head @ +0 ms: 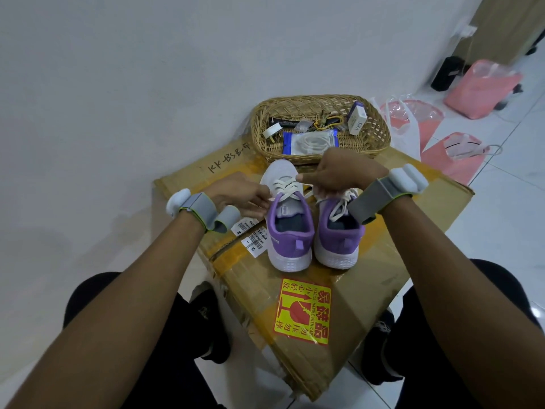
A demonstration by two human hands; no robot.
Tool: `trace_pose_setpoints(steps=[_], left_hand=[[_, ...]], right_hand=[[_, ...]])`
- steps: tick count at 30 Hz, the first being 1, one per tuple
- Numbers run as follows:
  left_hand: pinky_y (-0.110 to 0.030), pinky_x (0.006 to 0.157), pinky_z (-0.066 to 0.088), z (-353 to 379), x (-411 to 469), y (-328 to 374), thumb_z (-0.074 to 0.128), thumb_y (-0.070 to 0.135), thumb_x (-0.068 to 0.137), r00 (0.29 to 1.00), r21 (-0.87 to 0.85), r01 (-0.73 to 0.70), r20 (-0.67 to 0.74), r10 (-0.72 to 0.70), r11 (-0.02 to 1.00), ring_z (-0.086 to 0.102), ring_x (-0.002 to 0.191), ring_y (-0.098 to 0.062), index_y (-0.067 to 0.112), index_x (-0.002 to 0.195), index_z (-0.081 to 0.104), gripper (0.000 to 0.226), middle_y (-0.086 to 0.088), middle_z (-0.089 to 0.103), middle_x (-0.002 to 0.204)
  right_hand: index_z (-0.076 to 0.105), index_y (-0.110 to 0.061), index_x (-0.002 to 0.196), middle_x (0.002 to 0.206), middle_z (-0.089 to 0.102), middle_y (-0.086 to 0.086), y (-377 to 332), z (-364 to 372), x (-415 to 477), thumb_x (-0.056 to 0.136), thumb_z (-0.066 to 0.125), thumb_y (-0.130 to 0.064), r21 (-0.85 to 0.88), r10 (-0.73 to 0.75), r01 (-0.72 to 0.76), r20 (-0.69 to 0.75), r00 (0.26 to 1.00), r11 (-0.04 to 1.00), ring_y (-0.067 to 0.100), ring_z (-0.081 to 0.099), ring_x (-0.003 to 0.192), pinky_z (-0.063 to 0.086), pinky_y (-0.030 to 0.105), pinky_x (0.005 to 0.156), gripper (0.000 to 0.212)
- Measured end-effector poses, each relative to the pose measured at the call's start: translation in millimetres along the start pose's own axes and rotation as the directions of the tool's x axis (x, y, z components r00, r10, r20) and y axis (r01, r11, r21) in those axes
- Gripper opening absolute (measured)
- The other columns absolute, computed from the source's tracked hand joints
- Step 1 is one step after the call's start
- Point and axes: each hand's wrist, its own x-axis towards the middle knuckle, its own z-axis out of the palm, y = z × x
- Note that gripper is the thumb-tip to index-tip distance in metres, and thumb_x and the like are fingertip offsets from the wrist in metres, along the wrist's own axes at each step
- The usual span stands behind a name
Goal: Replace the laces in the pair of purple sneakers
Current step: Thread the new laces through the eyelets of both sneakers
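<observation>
I see both purple sneakers [312, 231] standing side by side, heels toward me, on a taped cardboard box [398, 231]. My left hand [239, 196] pinches the white lace [284, 187] at the left sneaker's left side. My right hand [339, 172] pinches the same lace from the right, above the tongue. A wicker basket [320, 128] just behind the toes holds a packet of white laces [308, 141].

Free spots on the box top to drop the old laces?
Bare cardboard box right of the right sneaker, and near strip around the fragile sticker. Crowded: far edge by the wicker basket, and left of the left sneaker, under the left hand.
</observation>
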Motion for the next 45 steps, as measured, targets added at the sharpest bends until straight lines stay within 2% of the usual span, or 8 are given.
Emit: trace_pose_setpoints(steps=[5, 10, 16, 23, 32, 35, 38, 45], left_hand=[[-0.031, 0.067, 0.063, 8.2, 8.5, 3.4, 0.071, 0.009, 0.088, 0.996, -0.220, -0.077, -0.068, 0.063, 0.973, 0.071, 0.065, -0.019, 0.003, 0.097, 0.068, 0.011, -0.013, 0.071, 0.085], [-0.030, 0.064, 0.050, 26.2, 11.7, 4.0, 0.054, 0.008, 0.098, 0.937, 0.060, -0.304, -0.160, 0.310, 0.951, 0.056, 0.071, -0.019, -0.002, 0.106, 0.072, 0.022, -0.005, 0.068, 0.090], [-0.029, 0.077, 0.045, 34.8, 1.1, 11.8, 0.045, 0.002, 0.097, 0.850, 0.280, -0.524, 0.105, 0.517, 0.804, 0.056, 0.087, -0.017, 0.012, 0.109, 0.068, 0.028, -0.012, 0.065, 0.103], [-0.011, 0.054, 0.041, 10.7, -9.1, 11.7, 0.060, 0.008, 0.096, 0.818, 0.275, -0.556, 0.018, 0.574, 0.784, 0.056, 0.056, 0.007, 0.013, 0.108, 0.067, 0.015, 0.000, 0.070, 0.081], [-0.028, 0.070, 0.039, 6.0, 4.1, 3.3, 0.067, 0.032, 0.094, 0.699, 0.694, -0.533, 0.038, 0.715, 0.484, 0.054, 0.079, -0.015, 0.016, 0.109, 0.075, 0.024, -0.006, 0.062, 0.099], [-0.036, 0.068, 0.048, 8.1, 3.6, 1.1, 0.070, 0.037, 0.092, 0.707, 0.509, -0.638, 0.089, 0.702, 0.578, 0.059, 0.076, -0.024, 0.020, 0.100, 0.075, 0.020, -0.003, 0.068, 0.092], [-0.016, 0.067, 0.044, 6.4, -5.1, 5.0, 0.068, 0.028, 0.094, 0.761, 0.361, -0.625, 0.086, 0.643, 0.692, 0.056, 0.071, 0.003, 0.020, 0.092, 0.075, 0.011, 0.018, 0.067, 0.079], [-0.033, 0.067, 0.053, -48.8, -8.7, 9.2, 0.049, 0.021, 0.104, 0.919, -0.170, -0.378, 0.048, 0.390, 0.910, 0.059, 0.063, -0.016, 0.010, 0.077, 0.058, 0.031, -0.004, 0.058, 0.069]], right_hand=[[0.073, -0.003, 0.084, 0.081, 0.074, 0.012, -2.9, 28.8, 10.9, 0.091, 0.057, -0.054, 0.070, 0.159, -0.162, 0.047, 0.986, 0.984, 0.025, 0.064, 0.069, 0.055, 0.035, 0.072, 0.054], [0.069, -0.008, 0.074, 0.076, 0.068, 0.012, 3.3, 28.1, 15.4, 0.088, 0.070, -0.029, 0.321, 0.036, 0.027, -0.187, 0.982, 0.947, 0.020, 0.061, 0.067, 0.048, 0.032, 0.063, 0.026], [0.066, 0.001, 0.099, 0.073, 0.064, -0.001, 1.5, 28.8, 12.1, 0.102, 0.051, -0.021, 0.472, -0.169, 0.313, -0.323, 0.931, 0.824, 0.001, 0.054, 0.053, 0.046, 0.015, 0.055, 0.027], [0.061, -0.019, 0.085, 0.064, 0.059, -0.008, 6.7, 33.4, 17.5, 0.102, 0.044, -0.037, 0.128, -0.134, 0.192, -0.363, 0.922, 0.973, 0.009, 0.054, 0.059, 0.034, 0.028, 0.060, 0.031], [0.041, -0.013, 0.059, 0.046, 0.030, -0.003, -11.1, 21.6, 7.2, 0.098, 0.044, -0.018, 0.647, -0.063, -0.083, 0.199, 0.978, 0.758, 0.012, 0.017, 0.039, 0.013, 0.026, 0.048, 0.040], [0.045, -0.011, 0.064, 0.047, 0.028, -0.005, -11.9, 19.6, 7.0, 0.095, 0.042, -0.020, 0.724, -0.107, -0.125, 0.266, 0.958, 0.679, 0.011, 0.013, 0.043, 0.009, 0.027, 0.048, 0.032], [0.047, -0.010, 0.066, 0.047, 0.030, -0.005, -9.9, 17.8, 7.4, 0.095, 0.045, -0.025, 0.708, -0.083, -0.123, 0.249, 0.965, 0.696, 0.011, 0.016, 0.042, 0.014, 0.023, 0.043, 0.033], [0.054, -0.006, 0.061, 0.052, 0.038, 0.005, 21.7, -4.5, 5.1, 0.088, 0.068, -0.043, 0.325, -0.024, 0.078, -0.168, 0.985, 0.942, 0.016, 0.031, 0.045, 0.027, 0.026, 0.050, 0.048]])
